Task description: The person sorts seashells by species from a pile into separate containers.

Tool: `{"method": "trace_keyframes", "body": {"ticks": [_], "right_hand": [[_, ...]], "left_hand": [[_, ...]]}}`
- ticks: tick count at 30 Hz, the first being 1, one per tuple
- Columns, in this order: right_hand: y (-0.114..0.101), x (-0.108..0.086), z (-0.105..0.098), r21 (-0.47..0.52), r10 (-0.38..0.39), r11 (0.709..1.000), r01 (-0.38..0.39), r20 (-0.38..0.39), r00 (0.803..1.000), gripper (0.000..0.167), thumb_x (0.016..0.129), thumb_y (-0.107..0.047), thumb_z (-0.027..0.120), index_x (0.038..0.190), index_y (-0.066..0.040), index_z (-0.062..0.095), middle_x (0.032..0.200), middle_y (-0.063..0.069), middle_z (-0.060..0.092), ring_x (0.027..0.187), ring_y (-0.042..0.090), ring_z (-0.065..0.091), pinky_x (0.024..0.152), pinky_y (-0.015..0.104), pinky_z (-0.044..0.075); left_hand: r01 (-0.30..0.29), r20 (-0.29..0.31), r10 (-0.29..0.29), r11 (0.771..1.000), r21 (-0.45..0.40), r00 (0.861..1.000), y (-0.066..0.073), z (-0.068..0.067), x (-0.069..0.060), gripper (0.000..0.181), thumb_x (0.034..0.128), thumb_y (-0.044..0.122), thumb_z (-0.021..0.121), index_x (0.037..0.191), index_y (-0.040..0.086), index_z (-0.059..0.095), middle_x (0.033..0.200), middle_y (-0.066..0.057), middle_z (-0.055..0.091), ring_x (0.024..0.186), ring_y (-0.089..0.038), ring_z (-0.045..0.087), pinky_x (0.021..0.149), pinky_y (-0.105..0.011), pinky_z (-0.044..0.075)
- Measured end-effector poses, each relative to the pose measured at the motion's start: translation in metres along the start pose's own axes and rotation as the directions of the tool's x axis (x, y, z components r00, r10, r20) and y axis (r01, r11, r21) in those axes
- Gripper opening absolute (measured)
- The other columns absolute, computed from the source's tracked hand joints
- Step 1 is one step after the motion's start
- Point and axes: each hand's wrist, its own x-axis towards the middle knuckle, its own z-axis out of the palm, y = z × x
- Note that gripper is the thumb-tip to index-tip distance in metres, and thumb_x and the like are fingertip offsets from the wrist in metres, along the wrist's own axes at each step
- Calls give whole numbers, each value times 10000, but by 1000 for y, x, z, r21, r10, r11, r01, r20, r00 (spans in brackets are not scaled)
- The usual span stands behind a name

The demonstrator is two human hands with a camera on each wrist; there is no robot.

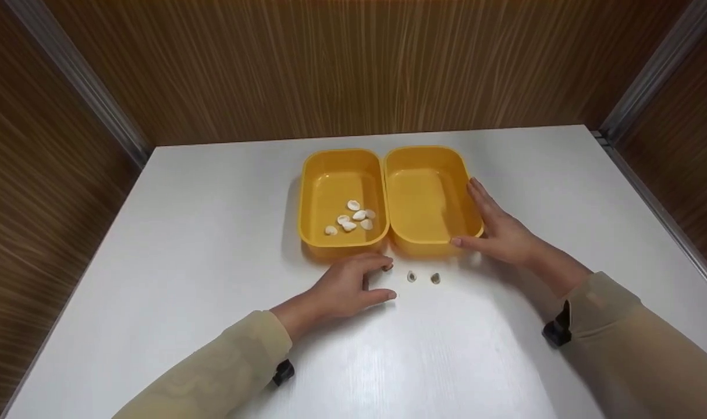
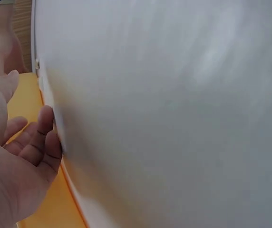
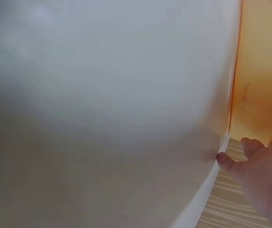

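Observation:
In the head view, my left hand (image 1: 344, 285) is low over the white table in front of the left yellow bin (image 1: 313, 247). Its thumb stands apart from the bent fingers, and a small dark shell (image 1: 387, 267) shows at the fingertips. Two more small shells, a pale-rimmed shell (image 1: 411, 276) and a brownish shell (image 1: 436, 279), lie to the right of that hand. My right hand (image 1: 501, 235) rests against the front right corner of the right yellow bin (image 1: 429, 243), fingers extended along its side and thumb at the front. Several white shells (image 1: 353, 205) lie inside the left bin.
Both bins stand side by side, touching, on the white table (image 1: 213, 233). A wood-grain panel (image 1: 353, 70) rises behind the table, with further panels at left and right. Nothing is seen inside the right bin.

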Motion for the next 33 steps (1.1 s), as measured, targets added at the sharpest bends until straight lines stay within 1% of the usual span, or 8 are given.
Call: {"method": "trace_keyframes", "body": {"ticks": [3, 7, 9, 12, 16, 24, 27, 33], "right_hand": [[1, 0, 0, 0, -4, 1000, 4, -2, 1000, 1178, 941, -506, 785, 1722, -185, -36, 1784, -4, -99, 1609, 428, 93, 1234, 694, 188], [2, 0, 0, 8, -10, 1000, 10, -6, 1000, 1179, 939, -493, 795, 1722, -176, -26, 1785, 4, -95, 1611, 424, 88, 1237, 689, 185], [1, -1, -1, 18, -8, 1000, 8, -3, 1000, 1180, 936, -493, 800, 1723, -183, -23, 1785, 1, -94, 1614, 413, 81, 1235, 689, 195], [-1, -1, -1, 22, -1, 1000, 1, 3, 1000, 1184, 933, -506, 799, 1723, -198, -27, 1785, -10, -98, 1618, 399, 72, 1230, 695, 201], [-2, -1, -2, 25, -2, 1000, 2, 5, 1000, 1188, 932, -507, 800, 1722, -206, -35, 1781, -31, -108, 1619, 395, 69, 1224, 701, 209], [0, -1, -1, 17, -11, 1000, 11, 1, 1000, 1186, 934, -509, 797, 1722, -197, -33, 1784, -1, -99, 1617, 396, 79, 1228, 686, 221], [1, 0, -1, 19, -10, 1000, 10, -3, 1000, 1190, 931, -505, 802, 1722, -192, -30, 1785, 6, -95, 1616, 402, 81, 1225, 686, 229], [0, 1, 0, 10, -11, 1000, 11, -5, 1000, 1197, 928, -506, 805, 1721, -165, -24, 1786, 18, -89, 1616, 406, 84, 1232, 683, 212]], "left_hand": [[-6, 10, 6, 1000, 23, 1000, 0, 1, 1, 597, 954, 335, 823, 1452, 57, 648, 1462, -69, 634, 1367, -205, 569, 1189, -361, 413], [-5, 20, 5, 1000, 28, 1000, 0, 2, 2, 592, 961, 325, 815, 1462, 65, 640, 1479, -75, 623, 1409, -222, 543, 1209, -370, 389], [-12, 23, 11, 999, 34, 1000, 1, 2, 2, 577, 964, 304, 809, 1461, 64, 640, 1462, -67, 630, 1362, -215, 569, 1190, -366, 410], [-32, 33, 31, 999, 40, 999, 2, 2, 2, 544, 967, 247, 796, 1453, 58, 645, 1411, -51, 650, 1219, -202, 608, 1125, -353, 459], [-69, 52, 67, 997, 32, 996, 1, 2, 1, 496, 972, 165, 767, 1443, 59, 655, 1335, -27, 676, 1060, -188, 589, 1013, -325, 498], [-108, 56, 107, 994, 2, 993, -3, 3, 0, 417, 978, 42, 704, 1394, 43, 683, 1136, -43, 684, 958, -209, 597, 854, -273, 499], [-115, 45, 114, 993, 6, 992, -5, 3, 0, 344, 974, 31, 700, 1318, 35, 717, 1127, -55, 676, 964, -215, 593, 852, -275, 499], [-72, 35, 70, 997, 35, 997, -6, 2, 2, 213, 979, 64, 718, 1179, 33, 783, 1164, -64, 650, 993, -196, 608, 876, -293, 533]]}}
